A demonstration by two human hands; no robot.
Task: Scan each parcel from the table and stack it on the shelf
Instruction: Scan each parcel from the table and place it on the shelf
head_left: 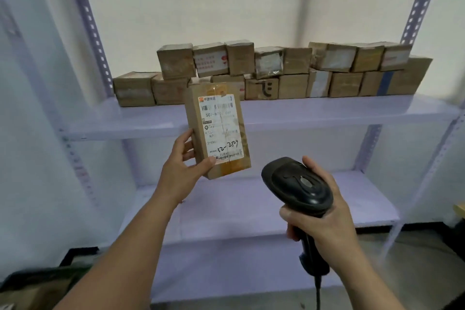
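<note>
Head view. Left hand (181,171) grips the brown parcel (217,131) at its lower left edge, thumb on the front. I see it held upright in the air before the middle shelf (327,110), its label (221,125) facing the camera. Right hand (324,221) is wrapped round the black scanner (299,183), whose head sits below and right of the parcel, apart from it. Stacked parcels (276,73) stand in two rows at the shelf's back.

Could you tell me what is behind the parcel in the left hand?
Stacked cardboard boxes on the shelf; the parcel hides part of the lower row.
</note>
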